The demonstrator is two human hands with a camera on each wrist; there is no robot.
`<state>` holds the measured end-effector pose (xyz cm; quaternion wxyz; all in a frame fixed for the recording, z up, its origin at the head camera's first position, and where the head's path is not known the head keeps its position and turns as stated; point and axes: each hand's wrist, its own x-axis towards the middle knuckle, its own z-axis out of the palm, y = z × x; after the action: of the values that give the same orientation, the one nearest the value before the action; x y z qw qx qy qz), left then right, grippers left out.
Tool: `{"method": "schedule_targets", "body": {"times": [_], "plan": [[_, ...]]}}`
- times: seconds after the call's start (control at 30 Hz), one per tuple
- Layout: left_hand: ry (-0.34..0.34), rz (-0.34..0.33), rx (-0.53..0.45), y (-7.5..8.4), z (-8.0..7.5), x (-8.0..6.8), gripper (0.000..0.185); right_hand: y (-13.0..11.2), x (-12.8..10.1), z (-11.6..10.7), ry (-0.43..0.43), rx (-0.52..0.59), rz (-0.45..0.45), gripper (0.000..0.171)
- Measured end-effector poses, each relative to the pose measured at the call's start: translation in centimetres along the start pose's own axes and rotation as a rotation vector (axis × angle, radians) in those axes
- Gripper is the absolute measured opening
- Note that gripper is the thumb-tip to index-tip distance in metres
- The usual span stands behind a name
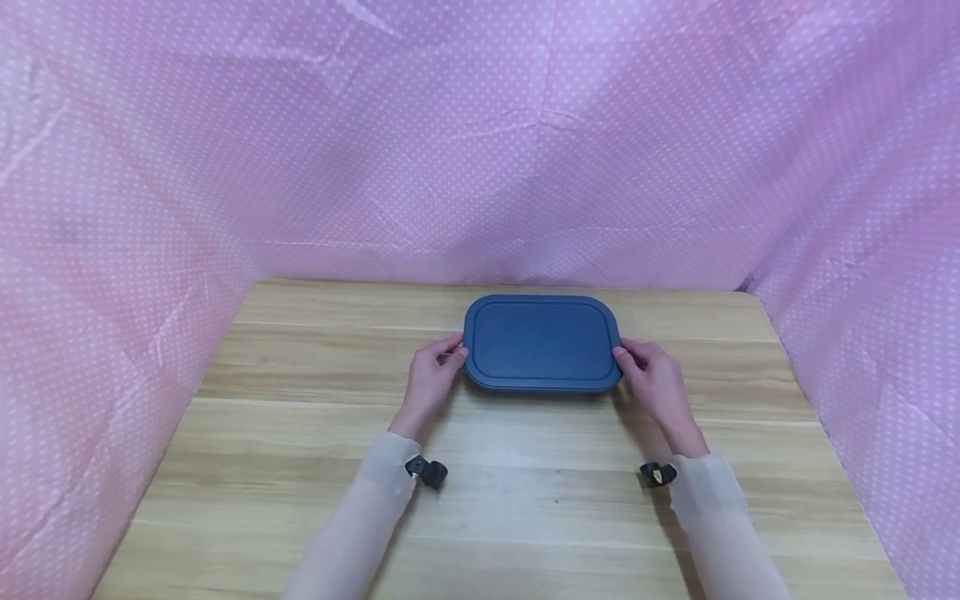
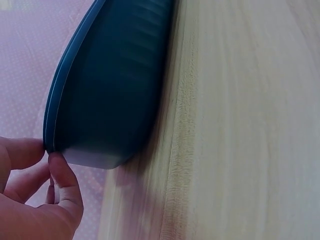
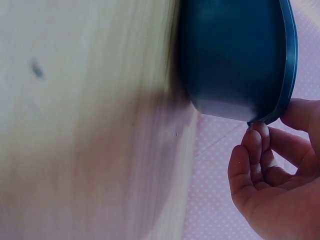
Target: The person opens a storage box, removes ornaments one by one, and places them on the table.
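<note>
A dark blue rectangular container (image 1: pixel 542 342) with a fitted lid stands on the wooden table (image 1: pixel 300 467), towards the back middle. My left hand (image 1: pixel 433 377) pinches the lid's rim at the left short end; the left wrist view shows thumb and fingers (image 2: pixel 62 172) closing on that rim of the container (image 2: pixel 110 90). My right hand (image 1: pixel 654 382) pinches the rim at the right short end. In the right wrist view its fingertips (image 3: pixel 256 135) press under the lid edge of the container (image 3: pixel 232 55), with the thumb on top.
Pink dotted cloth (image 1: pixel 480 142) walls the table on the left, back and right. A small black camera is strapped at each wrist, left (image 1: pixel 426 472) and right (image 1: pixel 657 474). Bare wood stretches in front of the container.
</note>
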<state>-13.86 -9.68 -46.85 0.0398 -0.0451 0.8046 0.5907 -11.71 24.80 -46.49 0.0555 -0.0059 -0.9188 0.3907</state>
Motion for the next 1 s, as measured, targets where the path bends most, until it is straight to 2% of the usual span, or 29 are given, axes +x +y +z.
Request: {"method": "schedule_targets", "body": {"times": [0.43, 0.63, 0.87, 1.0], "plan": [[0.043, 0.023, -0.018, 0.0, 0.3, -0.1, 0.037, 0.0, 0.5, -0.3, 0.023, -0.008, -0.005, 0.046], [0.058, 0.007, -0.091, 0.3, 0.0, -0.2, 0.038, -0.4, 0.8, -0.4, 0.040, -0.022, -0.014, 0.046], [0.106, -0.003, -0.229, 0.6, -0.3, -0.6, 0.034, -1.2, 0.8, -1.0, 0.034, 0.007, -0.022, 0.045], [0.093, -0.028, -0.294, 0.8, -0.2, -0.7, 0.035, -1.1, 0.1, -1.4, 0.050, 0.044, -0.021, 0.042]]}}
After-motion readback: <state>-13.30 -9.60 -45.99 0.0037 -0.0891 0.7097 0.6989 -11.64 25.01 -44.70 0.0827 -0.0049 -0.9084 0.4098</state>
